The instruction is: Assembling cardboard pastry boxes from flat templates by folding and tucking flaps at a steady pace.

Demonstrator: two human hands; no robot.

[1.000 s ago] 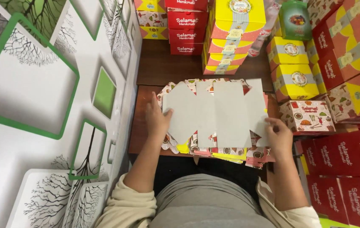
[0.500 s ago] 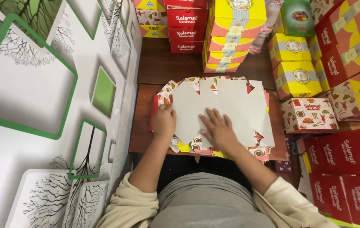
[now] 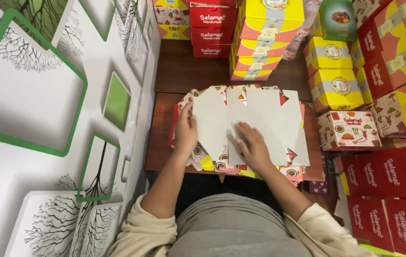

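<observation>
Both grips lie released, flat on the grey unfolded cardboard box blank [image 3: 260, 124]: left hand [image 3: 186, 132] at its edge, right hand [image 3: 253, 146] mid-sheet. Beyond the fingertips, stacked yellow boxes [image 3: 265, 40] crowd the brown wooden worktop [image 3: 186, 71]; red boxes [image 3: 393, 171] flank the right hand.

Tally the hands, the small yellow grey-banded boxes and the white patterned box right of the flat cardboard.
Hands: 2, left hand, right hand
Small yellow grey-banded boxes: 2
White patterned box: 1
Total: 5

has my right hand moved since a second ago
Yes. The right hand has moved left, from the flat cardboard sheet's right edge to its middle, toward the left hand.
</observation>
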